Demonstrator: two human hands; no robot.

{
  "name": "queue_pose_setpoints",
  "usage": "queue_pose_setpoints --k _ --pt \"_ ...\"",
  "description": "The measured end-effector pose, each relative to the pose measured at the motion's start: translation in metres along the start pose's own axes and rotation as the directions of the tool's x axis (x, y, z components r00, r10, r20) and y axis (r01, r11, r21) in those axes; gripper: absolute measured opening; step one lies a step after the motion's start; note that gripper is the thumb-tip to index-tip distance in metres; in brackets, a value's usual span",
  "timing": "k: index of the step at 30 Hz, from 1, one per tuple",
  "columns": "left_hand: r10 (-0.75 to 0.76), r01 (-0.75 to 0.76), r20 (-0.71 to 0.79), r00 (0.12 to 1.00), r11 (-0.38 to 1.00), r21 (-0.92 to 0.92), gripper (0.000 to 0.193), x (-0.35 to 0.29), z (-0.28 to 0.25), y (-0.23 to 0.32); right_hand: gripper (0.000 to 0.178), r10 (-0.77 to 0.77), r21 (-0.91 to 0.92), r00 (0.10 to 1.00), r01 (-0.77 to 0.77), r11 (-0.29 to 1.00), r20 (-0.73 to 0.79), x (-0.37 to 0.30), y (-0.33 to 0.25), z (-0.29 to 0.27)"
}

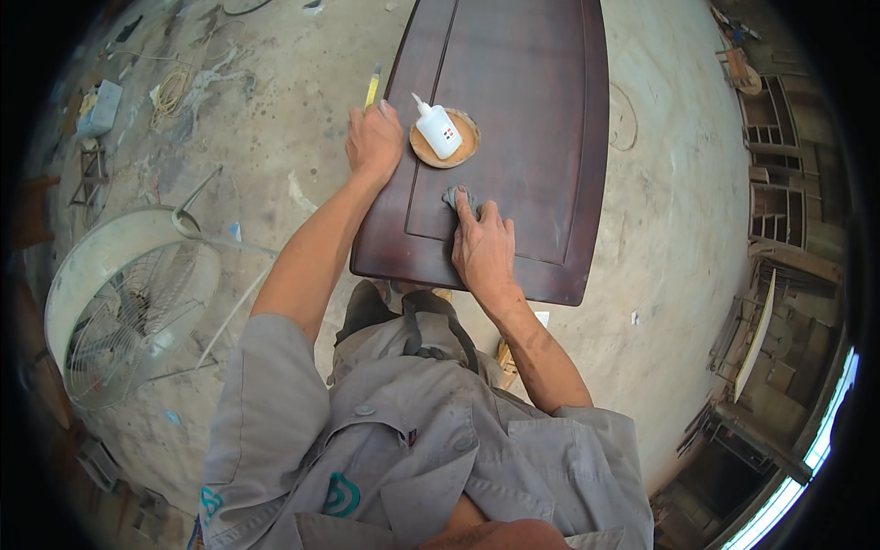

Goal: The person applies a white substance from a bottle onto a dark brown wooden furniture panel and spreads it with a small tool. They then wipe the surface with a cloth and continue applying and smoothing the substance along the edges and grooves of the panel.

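Note:
A dark red-brown wooden panel (513,119) with a grooved inner frame lies in front of me. My left hand (374,142) is at its left edge, closed around a slim yellow utility knife (372,87) that points away from me. With bent fingers, my right hand (484,243) presses a small crumpled grey cloth (456,196) onto the panel near its close end. Between and beyond the hands, a round, shallow tan dish (468,137) rests on the panel. A white squeeze bottle (439,131) with a pointed nozzle lies tilted in it.
A large round floor fan (137,302) with a wire grille stands at the left. Coiled cord (170,94) and a light blue box (100,109) are farther off on the concrete floor. Wooden shelf frames (777,215) line the right side.

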State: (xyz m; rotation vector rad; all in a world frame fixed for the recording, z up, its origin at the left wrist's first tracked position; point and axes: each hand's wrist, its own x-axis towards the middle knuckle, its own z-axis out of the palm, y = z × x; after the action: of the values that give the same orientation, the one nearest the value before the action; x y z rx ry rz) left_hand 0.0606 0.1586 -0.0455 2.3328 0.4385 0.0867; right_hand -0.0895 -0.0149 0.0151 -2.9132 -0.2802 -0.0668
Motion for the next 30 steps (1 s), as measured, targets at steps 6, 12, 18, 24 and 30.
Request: queue_pose_setpoints --k 6,12,18,24,30 --pt "0.001 -0.001 -0.012 1.000 1.000 -0.007 0.043 0.001 0.000 0.000 0.053 0.004 -0.026 1.000 -0.003 1.000 0.005 0.012 -0.001 0.001" --pt "0.021 -0.021 -0.015 1.000 1.000 -0.003 0.042 0.001 0.003 -0.003 0.054 0.004 -0.007 1.000 -0.004 1.000 0.011 0.015 -0.003 -0.002" --pt "0.005 -0.005 -0.007 1.000 1.000 -0.016 0.042 -0.002 0.000 -0.001 0.055 0.024 -0.006 0.999 -0.024 1.000 0.034 0.002 -0.006 0.000" --pt "0.004 -0.004 -0.003 1.000 1.000 -0.014 0.043 0.002 0.001 -0.002 0.055 0.038 -0.022 0.998 -0.037 0.999 0.045 -0.002 -0.005 0.000" --pt "-0.014 0.014 0.018 1.000 1.000 -0.022 0.043 0.003 0.000 0.000 0.057 -0.013 -0.046 1.000 0.013 0.999 0.000 0.004 0.000 0.001"
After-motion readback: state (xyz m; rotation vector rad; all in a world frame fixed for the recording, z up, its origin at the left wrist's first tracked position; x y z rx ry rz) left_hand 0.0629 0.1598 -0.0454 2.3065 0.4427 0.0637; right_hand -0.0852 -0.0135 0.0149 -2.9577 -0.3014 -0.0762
